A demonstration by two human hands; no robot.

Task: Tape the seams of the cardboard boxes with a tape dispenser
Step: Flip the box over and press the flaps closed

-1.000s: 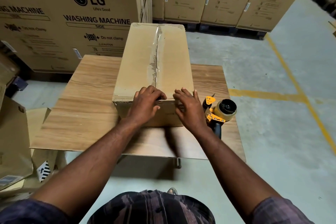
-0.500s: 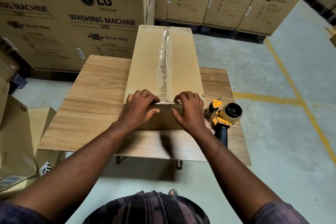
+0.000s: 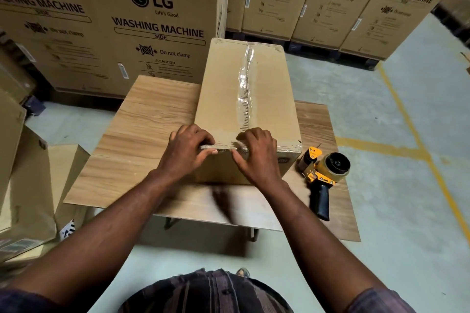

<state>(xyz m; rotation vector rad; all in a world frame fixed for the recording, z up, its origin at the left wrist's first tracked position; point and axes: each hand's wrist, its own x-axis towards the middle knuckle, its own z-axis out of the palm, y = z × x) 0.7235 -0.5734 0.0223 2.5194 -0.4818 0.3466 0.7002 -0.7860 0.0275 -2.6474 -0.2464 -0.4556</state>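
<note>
Since the tape dispenser [image 3: 324, 173] lies on its side on the table [image 3: 142, 140], just right of the cardboard box [image 3: 244, 109] and apart from both hands, the tool is out of use at this moment. Judged step: rubbing tape down by hand.

Position: the box sits lengthwise on the table, long axis running away from the person, near end at the hands.

Hold: the left hand [image 3: 187, 154] has its fingers curled over the near top edge and its thumb on the front face below, pinching the edge. The right hand [image 3: 256, 154] has the same hold, just beside it, where the centre seam meets the edge. Likely reason: the strip must fold over the corner and bond to both faces, so pressure comes from above and below at once.

Appearance: clear tape [image 3: 244, 84] runs the whole centre seam. It is glossy, wrinkled and lifted in places, not flat. A glossy band also shows along the near edge, out to the right corner.

Behind: stacked washing machine cartons [image 3: 152, 20].
</note>
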